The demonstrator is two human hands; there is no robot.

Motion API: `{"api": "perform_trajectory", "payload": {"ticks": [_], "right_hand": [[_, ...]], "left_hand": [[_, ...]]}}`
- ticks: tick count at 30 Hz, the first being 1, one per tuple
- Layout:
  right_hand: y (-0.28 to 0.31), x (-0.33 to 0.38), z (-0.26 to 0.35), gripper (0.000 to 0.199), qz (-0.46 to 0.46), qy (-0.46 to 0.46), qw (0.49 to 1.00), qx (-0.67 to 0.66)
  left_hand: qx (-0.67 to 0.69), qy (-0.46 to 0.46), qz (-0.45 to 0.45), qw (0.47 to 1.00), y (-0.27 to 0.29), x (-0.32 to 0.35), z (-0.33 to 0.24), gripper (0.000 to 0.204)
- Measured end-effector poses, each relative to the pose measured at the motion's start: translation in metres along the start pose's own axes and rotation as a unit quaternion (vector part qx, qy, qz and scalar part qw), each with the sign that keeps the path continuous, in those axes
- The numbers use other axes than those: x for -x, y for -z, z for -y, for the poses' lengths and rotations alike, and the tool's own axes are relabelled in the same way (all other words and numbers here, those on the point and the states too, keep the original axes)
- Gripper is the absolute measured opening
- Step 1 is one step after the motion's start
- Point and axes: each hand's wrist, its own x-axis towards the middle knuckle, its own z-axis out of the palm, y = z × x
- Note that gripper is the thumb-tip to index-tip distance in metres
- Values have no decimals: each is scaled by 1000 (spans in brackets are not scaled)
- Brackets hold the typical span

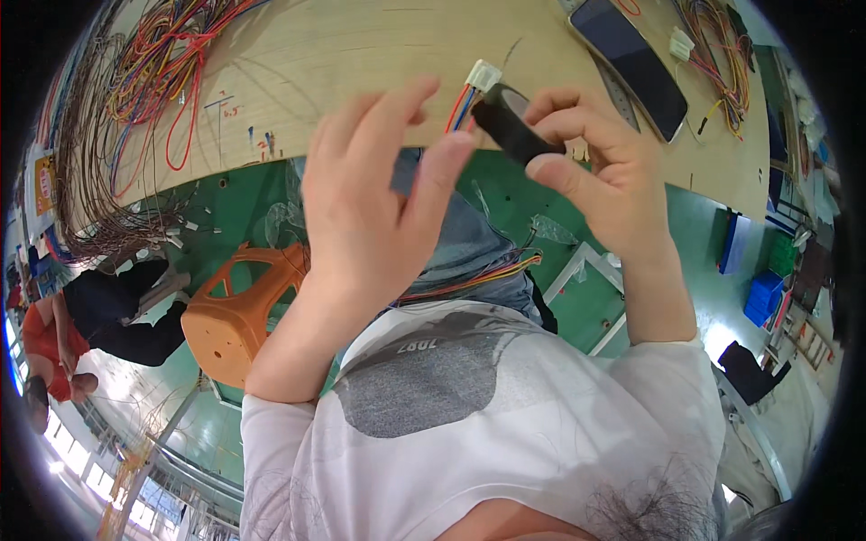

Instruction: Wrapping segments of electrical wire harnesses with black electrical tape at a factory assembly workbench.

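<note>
The right hand (604,171) is pinching a roll of black tape (510,126) between thumb and fingers, just in front of the wooden board's (361,54) near edge. The left hand (379,198) is hovering beside it, fingers spread and closed on nothing visible, its thumb tip nearly meeting the roll. A white connector (483,75) with coloured wires (460,108) is peeking out behind the tape, its lower run hidden by both hands. 1 dark phone (629,61) is lying on the board, partly cut off at the top.
</note>
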Motion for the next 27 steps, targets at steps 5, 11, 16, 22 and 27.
{"api": "perform_trajectory", "payload": {"ticks": [5,11,16,22,27], "right_hand": [[-4,8,10,22,5,95,991,97],[-2,24,28,23,35,-25,991,129],[14,-7,32,18,138,-274,951,-28],[9,-36,-2,20,138,-350,925,-54],[6,-47,-10,22,141,-349,925,45]], "left_hand": [[307,122,42,943,-8,7,-7,18],[232,-10,64,971,0,18,-15,9],[370,264,102,885,-5,-8,-20,6],[268,225,87,933,-38,-29,13,12],[189,227,117,948,-41,-34,16,14]]}}
